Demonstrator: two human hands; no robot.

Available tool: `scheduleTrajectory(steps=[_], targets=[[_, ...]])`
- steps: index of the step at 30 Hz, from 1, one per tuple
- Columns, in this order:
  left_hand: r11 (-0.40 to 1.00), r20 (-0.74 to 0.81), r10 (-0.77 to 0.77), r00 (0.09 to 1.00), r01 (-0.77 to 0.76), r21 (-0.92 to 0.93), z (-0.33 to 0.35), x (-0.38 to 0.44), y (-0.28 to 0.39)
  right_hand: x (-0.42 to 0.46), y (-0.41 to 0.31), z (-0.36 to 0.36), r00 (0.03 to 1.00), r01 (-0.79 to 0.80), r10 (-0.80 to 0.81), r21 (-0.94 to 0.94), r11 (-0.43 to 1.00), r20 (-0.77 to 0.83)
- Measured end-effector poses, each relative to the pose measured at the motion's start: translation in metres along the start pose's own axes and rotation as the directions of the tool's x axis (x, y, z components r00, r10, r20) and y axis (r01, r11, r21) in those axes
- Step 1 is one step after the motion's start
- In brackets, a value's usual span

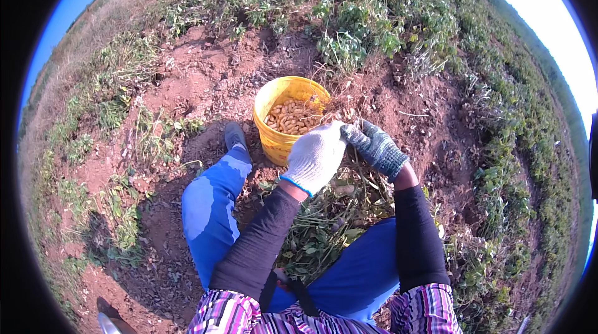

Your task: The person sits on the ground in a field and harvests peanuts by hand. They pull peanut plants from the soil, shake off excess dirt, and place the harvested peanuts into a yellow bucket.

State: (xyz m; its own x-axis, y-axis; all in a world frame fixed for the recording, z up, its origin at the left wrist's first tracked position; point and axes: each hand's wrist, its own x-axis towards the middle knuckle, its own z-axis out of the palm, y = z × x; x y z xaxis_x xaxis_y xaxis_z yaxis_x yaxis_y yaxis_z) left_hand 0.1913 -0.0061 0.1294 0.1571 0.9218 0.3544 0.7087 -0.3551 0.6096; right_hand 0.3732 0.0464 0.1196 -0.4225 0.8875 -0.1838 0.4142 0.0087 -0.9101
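Observation:
My left hand (317, 154), in a white knit glove with a blue cuff, is at the near right side of a yellow plastic bucket (267, 133). Close against it is my right hand (377, 147), in a grey-green knit glove. Both are closed around an uprooted peanut plant, whose thin tangled roots (348, 95) spread beyond the hands and over the bucket's right rim. My left fingertips are hidden behind the glove's back. Unshelled peanuts (292, 116) lie inside the bucket. Pulled stems and leaves (322, 226) are heaped between my legs, below the hands.
My shoe (235, 135) rests on the soil left of the bucket. Reddish, clod-strewn soil (205, 67) surrounds the spot. Leafy green plants (369, 25) grow ahead and to the right, with dry grass (126, 11) at far left. A metallic object (108, 323) shows at bottom left.

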Motion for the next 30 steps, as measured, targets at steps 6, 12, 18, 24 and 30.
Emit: scheduleTrajectory(steps=[6,12,18,24,30], targets=[[0.945,-0.012,-0.234,0.972,0.225,-0.237,-0.001,-0.004,0.013,0.008,-0.009,0.012,0.965,-0.054,-0.003,-0.209,0.976,-0.263],[0.930,-0.223,-0.233,0.947,0.149,-0.337,0.011,-0.018,0.011,0.004,-0.030,0.019,0.933,-0.172,-0.034,-0.527,0.832,-0.358],[0.939,-0.050,0.020,0.999,-0.036,-0.343,0.011,-0.032,0.052,0.018,-0.026,0.011,0.900,-0.370,0.130,-0.572,0.732,-0.416],[0.984,-0.220,0.037,0.975,-0.074,-0.161,-0.036,0.013,-0.005,0.018,-0.005,-0.015,0.833,-0.323,0.041,-0.427,0.845,-0.551],[0.948,-0.153,0.122,0.981,-0.070,0.309,-0.057,0.026,-0.049,0.019,0.019,-0.037,0.818,-0.094,-0.040,-0.201,0.975,-0.574]])
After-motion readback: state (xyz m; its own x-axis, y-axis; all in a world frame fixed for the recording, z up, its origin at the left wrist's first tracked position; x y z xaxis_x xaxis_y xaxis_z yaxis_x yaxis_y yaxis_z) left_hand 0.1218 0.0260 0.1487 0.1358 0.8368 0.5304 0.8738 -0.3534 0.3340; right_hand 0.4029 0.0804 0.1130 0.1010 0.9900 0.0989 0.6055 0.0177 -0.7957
